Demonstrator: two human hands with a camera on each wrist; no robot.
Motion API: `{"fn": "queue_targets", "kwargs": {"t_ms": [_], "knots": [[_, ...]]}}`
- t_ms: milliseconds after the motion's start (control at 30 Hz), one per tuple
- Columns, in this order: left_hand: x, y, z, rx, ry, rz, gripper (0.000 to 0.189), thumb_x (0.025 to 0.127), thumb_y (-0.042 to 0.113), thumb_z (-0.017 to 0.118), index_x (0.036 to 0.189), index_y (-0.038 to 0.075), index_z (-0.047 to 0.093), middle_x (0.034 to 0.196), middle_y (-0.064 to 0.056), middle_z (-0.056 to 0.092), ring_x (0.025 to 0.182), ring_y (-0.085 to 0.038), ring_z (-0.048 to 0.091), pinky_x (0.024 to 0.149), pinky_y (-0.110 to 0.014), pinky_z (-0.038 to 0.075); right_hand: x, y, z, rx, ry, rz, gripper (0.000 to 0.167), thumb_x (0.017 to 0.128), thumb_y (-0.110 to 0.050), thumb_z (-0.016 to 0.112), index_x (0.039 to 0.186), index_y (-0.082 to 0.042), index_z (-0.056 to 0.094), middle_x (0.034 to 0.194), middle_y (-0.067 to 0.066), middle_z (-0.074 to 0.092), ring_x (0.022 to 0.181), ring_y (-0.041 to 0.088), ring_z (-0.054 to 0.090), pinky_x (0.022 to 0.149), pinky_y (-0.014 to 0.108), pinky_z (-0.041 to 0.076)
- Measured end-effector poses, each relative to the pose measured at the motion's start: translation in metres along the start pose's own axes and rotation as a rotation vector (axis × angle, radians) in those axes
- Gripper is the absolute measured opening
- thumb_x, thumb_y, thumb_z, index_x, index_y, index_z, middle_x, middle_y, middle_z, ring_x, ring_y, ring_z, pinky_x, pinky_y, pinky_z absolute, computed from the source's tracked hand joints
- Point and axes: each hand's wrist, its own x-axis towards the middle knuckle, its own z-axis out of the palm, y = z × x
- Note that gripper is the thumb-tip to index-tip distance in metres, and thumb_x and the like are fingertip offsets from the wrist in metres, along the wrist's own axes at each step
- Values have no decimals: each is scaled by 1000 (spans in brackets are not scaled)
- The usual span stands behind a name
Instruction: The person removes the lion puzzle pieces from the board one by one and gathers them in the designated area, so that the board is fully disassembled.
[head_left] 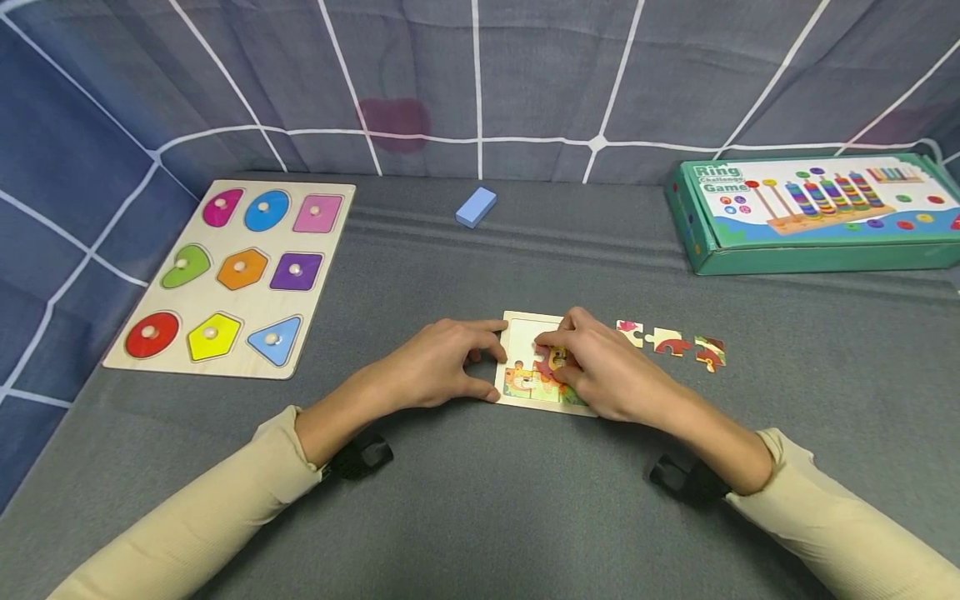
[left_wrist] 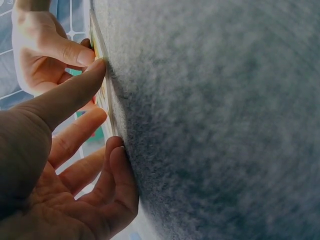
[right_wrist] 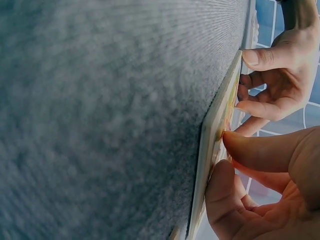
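Note:
A small wooden jigsaw tray (head_left: 528, 317) lies flat before me, its bottom row filled with picture pieces and its upper left showing pale backing. My right hand (head_left: 611, 371) reaches over its right side and pinches a red-and-yellow puzzle piece (head_left: 553, 360) between thumb and fingers, just above the bottom row. Part of the tray is hidden under that hand. My left hand (head_left: 442, 362) rests along the tray's left edge, thumb at the lower corner and index finger near the upper one. In the right wrist view, the right thumb (right_wrist: 255, 150) sits close over the tray surface.
Three loose puzzle pieces (head_left: 667, 342) lie right of the tray. A shape-peg board (head_left: 309, 233) is at the left, a blue block (head_left: 476, 207) at the back, and a green Ring Challenge Game box (head_left: 817, 258) at the back right. A grid-patterned curtain (head_left: 540, 75) hangs behind.

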Motion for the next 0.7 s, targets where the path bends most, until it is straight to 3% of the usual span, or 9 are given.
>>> {"fn": "queue_targets", "kwargs": {"t_ms": [700], "knots": [[0, -1, 1, -3, -2, 6, 36, 77, 25, 87, 108, 12, 72, 147, -10, 49, 87, -13, 58, 79, -32, 47, -8, 4, -3, 83, -16, -12, 34, 92, -1, 65, 126, -4, 66, 106, 4, 51, 81, 14, 47, 69, 32, 41]]}}
